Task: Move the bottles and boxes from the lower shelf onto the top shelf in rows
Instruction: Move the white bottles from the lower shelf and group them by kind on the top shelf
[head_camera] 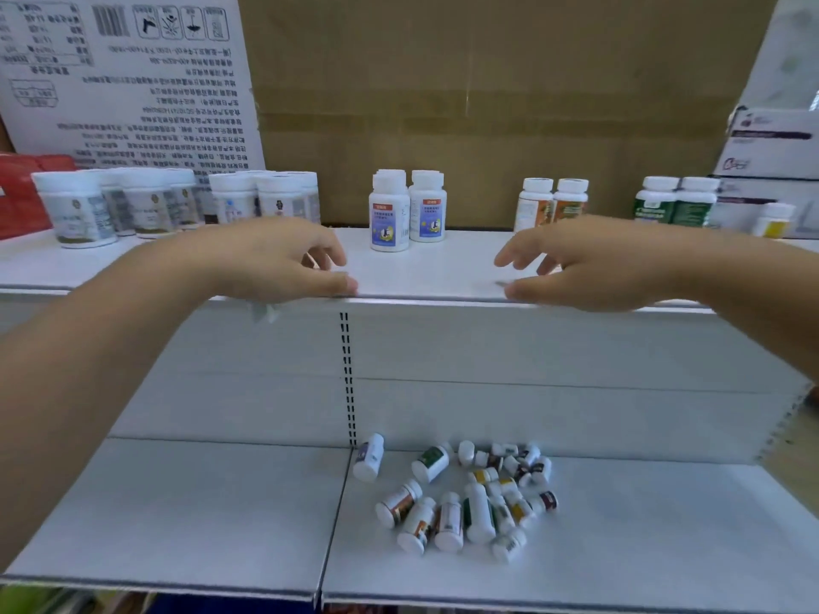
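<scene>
Several white bottles [461,498] lie tumbled in a heap on the lower shelf [199,516], right of its middle seam. On the top shelf [425,272] stand rows of bottles: wide white jars [84,210] at the left, two blue-labelled bottles [405,212] in the middle, two orange-labelled ones [551,203] and two green-labelled ones [676,199] to the right. My left hand [274,259] and my right hand [589,263] hover over the top shelf's front edge, fingers loosely curved, holding nothing.
A big cardboard carton [487,95] and a white printed carton [128,77] form the back wall. Red packs [22,197] sit at the far left, white boxes [771,170] and a small yellow-labelled bottle [773,221] at the far right.
</scene>
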`<action>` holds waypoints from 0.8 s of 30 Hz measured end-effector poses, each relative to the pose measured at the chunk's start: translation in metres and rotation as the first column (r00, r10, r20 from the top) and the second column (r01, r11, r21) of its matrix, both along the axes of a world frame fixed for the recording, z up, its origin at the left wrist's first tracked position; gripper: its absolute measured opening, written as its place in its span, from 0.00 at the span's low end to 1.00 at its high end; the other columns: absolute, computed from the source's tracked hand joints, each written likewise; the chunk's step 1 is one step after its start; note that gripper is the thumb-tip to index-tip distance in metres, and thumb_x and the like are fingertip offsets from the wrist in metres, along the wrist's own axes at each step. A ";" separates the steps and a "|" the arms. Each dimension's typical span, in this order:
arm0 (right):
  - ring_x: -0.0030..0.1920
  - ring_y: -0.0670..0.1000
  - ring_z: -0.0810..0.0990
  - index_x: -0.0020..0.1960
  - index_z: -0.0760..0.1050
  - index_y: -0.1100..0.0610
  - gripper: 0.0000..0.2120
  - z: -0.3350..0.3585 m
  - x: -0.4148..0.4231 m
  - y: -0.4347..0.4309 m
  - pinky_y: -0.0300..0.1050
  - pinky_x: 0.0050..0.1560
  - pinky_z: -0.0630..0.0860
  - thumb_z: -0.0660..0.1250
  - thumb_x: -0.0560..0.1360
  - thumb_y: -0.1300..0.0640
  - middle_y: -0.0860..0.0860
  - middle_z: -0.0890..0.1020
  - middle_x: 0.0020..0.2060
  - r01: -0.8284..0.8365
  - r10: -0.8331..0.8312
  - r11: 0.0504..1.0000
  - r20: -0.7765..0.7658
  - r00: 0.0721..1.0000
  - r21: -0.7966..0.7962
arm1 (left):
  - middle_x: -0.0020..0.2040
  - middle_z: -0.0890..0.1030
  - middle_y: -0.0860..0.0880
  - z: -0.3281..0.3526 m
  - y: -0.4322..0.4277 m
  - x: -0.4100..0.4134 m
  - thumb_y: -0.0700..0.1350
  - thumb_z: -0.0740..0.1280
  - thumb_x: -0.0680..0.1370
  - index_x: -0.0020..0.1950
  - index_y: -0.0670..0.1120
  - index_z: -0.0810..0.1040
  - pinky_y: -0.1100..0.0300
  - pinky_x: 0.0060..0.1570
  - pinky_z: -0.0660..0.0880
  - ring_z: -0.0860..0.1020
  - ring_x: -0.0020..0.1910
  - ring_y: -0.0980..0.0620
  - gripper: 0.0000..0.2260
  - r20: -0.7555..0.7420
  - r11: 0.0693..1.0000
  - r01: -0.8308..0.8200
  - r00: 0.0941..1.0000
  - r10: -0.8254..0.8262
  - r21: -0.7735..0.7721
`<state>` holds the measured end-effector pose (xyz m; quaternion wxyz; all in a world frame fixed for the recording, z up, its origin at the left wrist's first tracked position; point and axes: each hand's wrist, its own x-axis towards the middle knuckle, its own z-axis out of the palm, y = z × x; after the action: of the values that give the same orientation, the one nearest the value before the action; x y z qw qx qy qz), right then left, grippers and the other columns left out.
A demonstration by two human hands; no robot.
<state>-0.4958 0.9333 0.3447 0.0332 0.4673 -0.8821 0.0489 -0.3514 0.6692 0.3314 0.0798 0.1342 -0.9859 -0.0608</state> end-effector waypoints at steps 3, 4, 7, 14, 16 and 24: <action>0.57 0.45 0.76 0.67 0.69 0.41 0.21 -0.004 0.032 0.023 0.44 0.59 0.73 0.61 0.75 0.38 0.39 0.76 0.59 0.003 -0.003 1.000 -0.032 0.999 -0.002 | 0.56 0.77 0.58 -0.005 0.015 0.028 0.63 0.65 0.74 0.61 0.56 0.75 0.58 0.51 0.72 0.77 0.54 0.56 0.19 -0.030 0.995 0.029 0.999 -0.032 -0.098; 0.56 0.44 0.77 0.66 0.70 0.41 0.22 -0.006 0.041 0.030 0.44 0.58 0.74 0.61 0.74 0.38 0.39 0.76 0.58 0.002 -0.003 1.000 -0.040 0.999 -0.014 | 0.54 0.78 0.57 -0.007 0.019 0.037 0.62 0.65 0.74 0.60 0.55 0.76 0.57 0.51 0.73 0.77 0.53 0.56 0.19 -0.064 0.992 0.055 0.996 -0.063 -0.117; 0.51 0.42 0.77 0.61 0.72 0.38 0.24 -0.019 0.063 0.041 0.46 0.55 0.76 0.58 0.68 0.33 0.37 0.76 0.51 -0.005 0.005 1.000 -0.043 0.999 -0.018 | 0.47 0.79 0.58 -0.018 0.029 0.062 0.61 0.66 0.71 0.54 0.55 0.78 0.56 0.49 0.76 0.78 0.46 0.59 0.16 -0.149 0.987 0.134 0.978 -0.146 -0.083; 0.55 0.45 0.75 0.65 0.68 0.38 0.20 -0.087 0.069 0.027 0.47 0.57 0.74 0.58 0.74 0.36 0.40 0.74 0.58 -0.022 0.024 0.993 -0.016 1.000 0.113 | 0.47 0.77 0.57 -0.090 0.016 0.066 0.63 0.63 0.72 0.56 0.54 0.77 0.54 0.51 0.76 0.77 0.46 0.56 0.18 -0.021 0.981 0.180 0.983 -0.182 -0.072; 0.52 0.46 0.74 0.66 0.68 0.40 0.20 -0.113 0.060 0.015 0.46 0.56 0.73 0.60 0.76 0.39 0.43 0.74 0.59 -0.010 0.011 0.993 -0.006 1.000 0.121 | 0.49 0.76 0.57 -0.118 0.007 0.056 0.60 0.65 0.75 0.58 0.54 0.76 0.56 0.53 0.74 0.76 0.48 0.55 0.15 0.036 0.987 0.151 0.988 -0.149 -0.060; 0.58 0.52 0.75 0.66 0.70 0.46 0.18 -0.232 -0.004 -0.032 0.46 0.53 0.74 0.59 0.77 0.45 0.48 0.77 0.58 0.087 -0.117 0.976 0.145 0.983 0.200 | 0.56 0.77 0.51 -0.253 -0.040 0.003 0.52 0.67 0.77 0.60 0.50 0.77 0.59 0.54 0.72 0.77 0.56 0.50 0.13 0.146 0.987 -0.066 0.988 0.045 0.144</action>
<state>-0.4995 0.9016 0.1126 -0.0786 0.4171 -0.9054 -0.0022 -0.3480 0.6290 0.0783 0.0006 0.1712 -0.9777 -0.1218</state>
